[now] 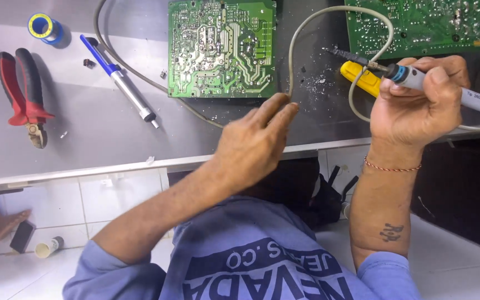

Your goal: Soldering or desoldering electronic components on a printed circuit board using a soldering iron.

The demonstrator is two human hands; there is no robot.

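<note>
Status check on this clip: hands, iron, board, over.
Right hand grips soldering iron, tip raised off the desk. Left hand empty, blurred, hovering below green circuit board. Grey cable loops between hand and iron.

Landmark: middle green circuit board (221, 49).
Reel label: yellow ring on the blue solder reel (44, 26), far left of the board.
Handle marking: small dark print on the grey soldering iron (473, 95), far right of the board.
Floor tube: pale cylindrical container (48, 247), lying well below-left of the board.
Floor slab: dark flat rectangle (22, 236) just beside the tube; cannot tell if it is a screen.
</note>
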